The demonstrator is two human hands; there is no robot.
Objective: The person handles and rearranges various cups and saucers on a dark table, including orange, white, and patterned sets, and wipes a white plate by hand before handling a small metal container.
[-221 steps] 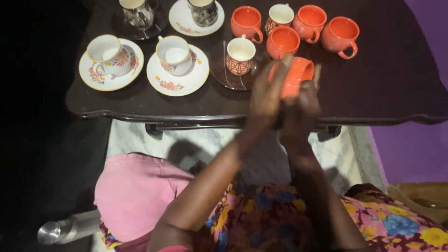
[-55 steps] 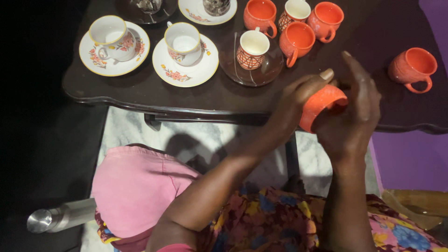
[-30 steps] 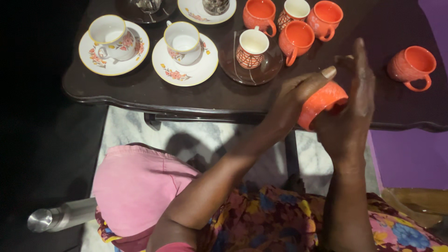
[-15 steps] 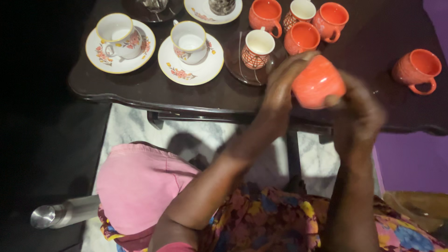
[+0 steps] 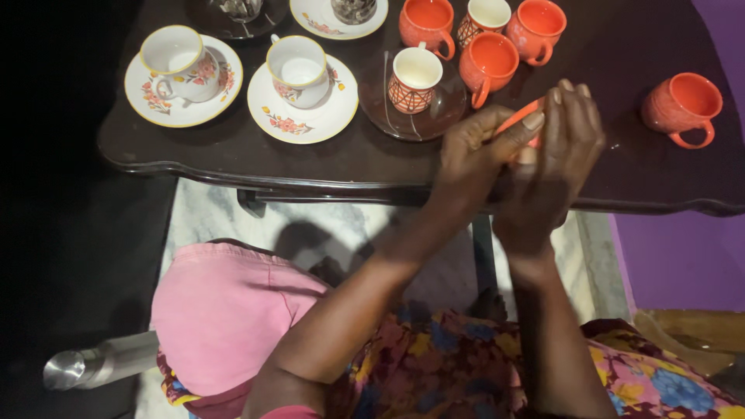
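The orange cups (image 5: 681,106) look like glazed ceramic with a slightly speckled, half-glossy skin. The dark table (image 5: 310,159) seems polished wood, smooth and shiny. The flowered saucers (image 5: 303,116) are glossy porcelain, and the bottle (image 5: 93,366) is brushed metal.

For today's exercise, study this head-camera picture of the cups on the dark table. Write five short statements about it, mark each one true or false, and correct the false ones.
1. Both the left hand and the right hand are closed around one orange cup. True.
2. A lone orange mug stands apart at the table's right end. True.
3. The patterned cup with a white inside sits on a floral saucer. False: it sits on a dark saucer.
4. Both floral cups lie tipped on their sides. False: the left floral cup and the other floral cup stand upright on their saucers.
5. A metal bottle lies on the floor, lower left. True.
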